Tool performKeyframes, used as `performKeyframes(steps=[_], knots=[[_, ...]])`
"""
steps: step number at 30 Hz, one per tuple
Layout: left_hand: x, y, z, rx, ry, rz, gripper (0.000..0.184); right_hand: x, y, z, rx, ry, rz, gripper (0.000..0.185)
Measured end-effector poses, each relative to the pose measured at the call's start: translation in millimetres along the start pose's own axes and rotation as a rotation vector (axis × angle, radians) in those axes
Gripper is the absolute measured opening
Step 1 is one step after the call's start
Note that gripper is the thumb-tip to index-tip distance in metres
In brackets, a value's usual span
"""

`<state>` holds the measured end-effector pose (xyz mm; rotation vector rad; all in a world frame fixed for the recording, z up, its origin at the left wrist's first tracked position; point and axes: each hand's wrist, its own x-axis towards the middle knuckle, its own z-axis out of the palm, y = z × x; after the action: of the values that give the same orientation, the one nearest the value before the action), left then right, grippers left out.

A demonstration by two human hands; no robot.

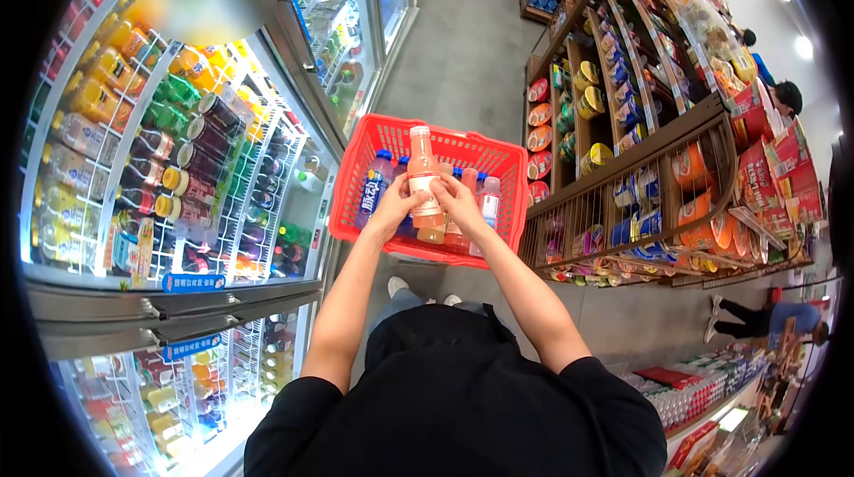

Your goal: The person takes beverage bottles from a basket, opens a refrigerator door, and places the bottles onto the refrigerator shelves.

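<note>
A clear bottle of pink drink [422, 165] with a pale label is held over the basket, its neck pointing away from me. My left hand [398, 206] grips its left side, and my right hand [459, 205] closes on it from the right. Below is a red plastic shopping basket [500, 153] with slotted walls. Inside the basket, a blue-capped bottle with a blue label [372, 189] lies at the left. A pale-capped bottle [489, 201] is at the right, with several more bottles partly hidden behind my hands and the pink drink.
Glass-door drink coolers [307, 50] line the left, stocked with several rows of bottles [178, 148]. To the right stands a shelf rack [640, 183] with noodle cups and packets. A grey floor aisle [458, 41] runs ahead. Another person [769, 321] is at the far right.
</note>
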<state>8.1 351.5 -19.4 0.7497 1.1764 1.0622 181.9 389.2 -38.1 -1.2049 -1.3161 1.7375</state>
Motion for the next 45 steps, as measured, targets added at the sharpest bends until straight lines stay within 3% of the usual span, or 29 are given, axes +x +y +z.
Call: performKeyframes(steps=[7,15,20,31,45], knots=[[-43.1,5.1,35.3,-0.116,-0.069,0.1,0.095,-20.8,-12.3,-22.4,0.094,-0.073,-0.07,0.061],[-96.6,-14.7,67.1,-0.163,0.16,0.327,0.092,-58.6,-33.8,-25.9,0.087,-0.35,-0.16,0.061],[-139.6,-18.2,77.4,-0.137,0.316,0.443,0.079,-82.6,-53.9,-8.0,0.12,-0.549,-0.167,0.061],[-231.1,-21.6,35.2,-0.173,0.58,0.543,0.081,-119.8,-83.4,82.3,0.009,-0.875,-0.16,0.056],[-359.6,-6.2,-43.6,-0.184,0.733,0.627,0.076,-148.8,-67.6,234.8,-0.017,-1.134,-0.214,0.074]])
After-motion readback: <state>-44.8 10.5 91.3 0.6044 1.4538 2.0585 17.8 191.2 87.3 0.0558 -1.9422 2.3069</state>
